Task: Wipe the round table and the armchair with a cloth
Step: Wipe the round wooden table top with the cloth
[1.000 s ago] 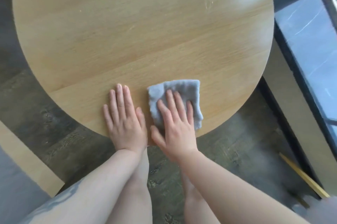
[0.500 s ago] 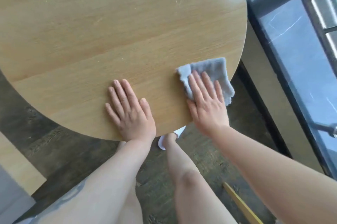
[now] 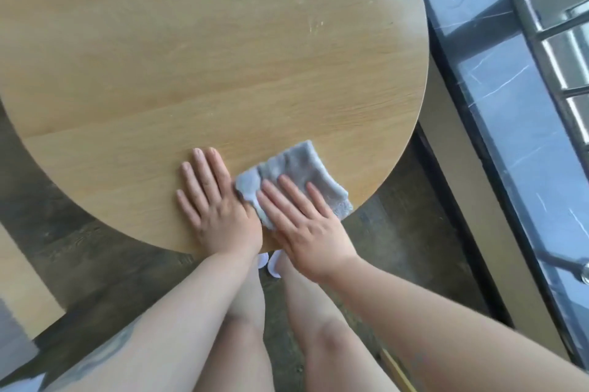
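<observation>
A: What sort of grip is on the cloth (image 3: 298, 170)?

B: None that pinches. The right hand (image 3: 302, 227) lies flat on it, fingers straight, pressing it to the table (image 3: 191, 56) near the front edge. The left hand (image 3: 216, 209) is flat too, bare on the wood just beside it, steadying.

A: How should the wipe go?

B: I'd keep the palm's weight even and sweep in overlapping passes toward the pale specks far up the top, which look unwiped. One corner of the cloth hangs off the edge, so pull it back onto the wood or it may slip off.

A: Which way does the cloth lie?

B: Folded roughly oblong, its long side running diagonally from lower right to upper left.
</observation>
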`<action>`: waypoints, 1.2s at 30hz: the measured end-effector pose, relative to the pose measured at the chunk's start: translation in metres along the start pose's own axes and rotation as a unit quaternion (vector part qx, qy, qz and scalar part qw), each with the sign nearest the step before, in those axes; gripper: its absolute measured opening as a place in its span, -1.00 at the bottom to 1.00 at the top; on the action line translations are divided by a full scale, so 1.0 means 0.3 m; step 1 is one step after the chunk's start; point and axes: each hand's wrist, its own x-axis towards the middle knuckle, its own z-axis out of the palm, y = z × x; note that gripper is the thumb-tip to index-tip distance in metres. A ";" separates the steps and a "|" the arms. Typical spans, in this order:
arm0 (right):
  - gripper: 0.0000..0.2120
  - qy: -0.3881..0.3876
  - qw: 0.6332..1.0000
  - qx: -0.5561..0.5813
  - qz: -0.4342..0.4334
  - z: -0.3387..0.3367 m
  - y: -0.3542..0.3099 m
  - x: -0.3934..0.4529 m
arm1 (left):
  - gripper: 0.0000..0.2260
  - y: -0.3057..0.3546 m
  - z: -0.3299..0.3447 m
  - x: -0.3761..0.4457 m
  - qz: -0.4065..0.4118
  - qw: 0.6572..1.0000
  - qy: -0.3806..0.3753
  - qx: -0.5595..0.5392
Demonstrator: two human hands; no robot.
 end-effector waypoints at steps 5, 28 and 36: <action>-0.45 0.056 0.979 -0.005 0.195 -0.087 0.241 0.070 | -0.45 0.003 0.000 0.018 0.015 1.000 0.001 -0.009; -0.39 0.078 0.951 0.014 0.300 0.001 -0.177 0.252 | -0.33 -0.320 -0.109 0.101 -0.076 0.990 -0.033 -0.114; -0.43 0.055 0.980 0.000 0.193 0.016 -0.119 0.120 | -0.45 -0.301 -0.123 0.067 -0.054 0.991 -0.012 -0.123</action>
